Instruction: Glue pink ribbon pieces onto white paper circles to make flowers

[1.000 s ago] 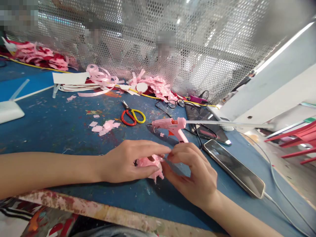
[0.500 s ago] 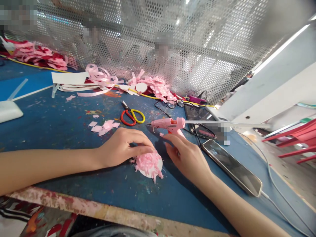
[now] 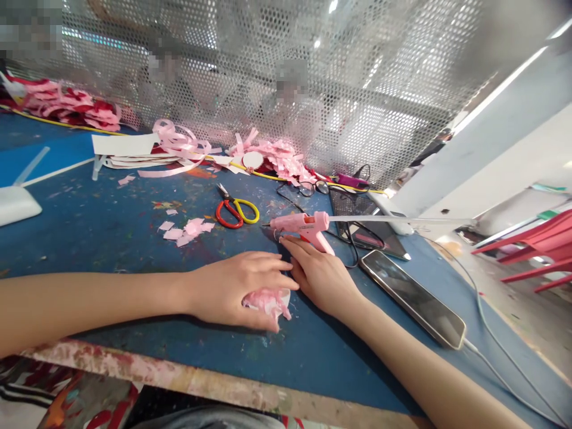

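My left hand (image 3: 241,286) reaches over a white disc (image 3: 285,295) covered with crumpled pink paper bits (image 3: 266,301). Its fingers and thumb are spread around the disc's far and near sides; part of the disc is hidden beneath them. My right hand (image 3: 324,277) lies low on the table, fingers stretched forward just below a pink glue gun (image 3: 301,224), not gripping its handle. Whether a small scrap is under the right fingertips cannot be seen. A clear glue stick (image 3: 366,219) sticks out of the gun's back.
Red-and-yellow scissors (image 3: 236,211) and loose pink squares (image 3: 187,231) lie beyond my left hand. At right are a phone (image 3: 413,298) on a cable and a dark tablet-like slab (image 3: 357,208). Pink paper piles (image 3: 281,158) line the perforated metal screen (image 3: 250,71).
My left hand has opened and spread over the disc from its far edge. My right hand has moved slightly left, and the small pink scrap by its fingertips is now hidden.
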{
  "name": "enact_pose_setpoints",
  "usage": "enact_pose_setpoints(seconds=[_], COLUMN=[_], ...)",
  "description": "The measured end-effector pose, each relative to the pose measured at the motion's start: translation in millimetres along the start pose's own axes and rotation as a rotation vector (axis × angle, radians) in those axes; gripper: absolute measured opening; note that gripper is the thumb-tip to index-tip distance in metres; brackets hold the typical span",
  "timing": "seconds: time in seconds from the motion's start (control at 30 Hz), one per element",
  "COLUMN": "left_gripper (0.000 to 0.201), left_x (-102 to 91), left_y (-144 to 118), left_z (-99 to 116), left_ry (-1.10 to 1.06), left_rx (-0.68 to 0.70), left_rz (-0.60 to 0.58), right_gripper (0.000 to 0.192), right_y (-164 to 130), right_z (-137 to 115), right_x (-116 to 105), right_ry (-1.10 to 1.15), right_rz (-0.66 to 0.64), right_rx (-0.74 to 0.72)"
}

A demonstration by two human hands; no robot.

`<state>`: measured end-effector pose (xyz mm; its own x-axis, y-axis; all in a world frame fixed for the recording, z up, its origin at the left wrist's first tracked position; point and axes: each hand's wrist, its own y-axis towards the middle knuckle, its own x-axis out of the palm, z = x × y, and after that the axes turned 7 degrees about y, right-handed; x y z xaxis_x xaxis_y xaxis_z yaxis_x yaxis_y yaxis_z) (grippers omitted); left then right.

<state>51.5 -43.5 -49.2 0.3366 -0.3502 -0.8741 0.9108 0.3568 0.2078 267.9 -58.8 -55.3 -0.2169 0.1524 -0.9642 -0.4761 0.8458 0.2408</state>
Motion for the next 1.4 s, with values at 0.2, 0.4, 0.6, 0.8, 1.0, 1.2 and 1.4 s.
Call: enact_pose_setpoints(seconds=[0.2,0.4,0.6,0.8,1.0,1.2,1.4], left_gripper=[0.031,0.015,0.006,0.015,0.02,0.03,0.031], left_x=[3.5,2.6,5.1,5.4,-1.7,-4.5,-4.6], left_y=[2,1,0,-3,-2,-1,0], left_z=[1,3,4,5,4,2,-4], left_ry=[0.042,-0.008,-0.039,-0.124,-0.139,-0.217,-0.288], left_rx=[0.122,0.168,0.165,0.077,-0.003,0.026,-0.135], left_rz=[-0.05,0.016,0.092,0.129,0.107,0.073,0.171], right_gripper=[0.029,0.027,0.045,0.025,0.016,0.005,0.008], right_y=[-2,-1,2,-2,-8,-14,-21], right_z=[1,-1,0,3,5,-6,-22], right_x=[-2,-4,-3,-5,-9,-17,-34], right_ry=[0.064,0.077,0.067,0.098,0.165,0.352,0.603], right_rz=[0.068,0.077,-0.008,0.007,0.048,0.163,-0.029], right_rx=[0.023,0.022,-0.058,-0.055,-0.006,0.016,-0.265])
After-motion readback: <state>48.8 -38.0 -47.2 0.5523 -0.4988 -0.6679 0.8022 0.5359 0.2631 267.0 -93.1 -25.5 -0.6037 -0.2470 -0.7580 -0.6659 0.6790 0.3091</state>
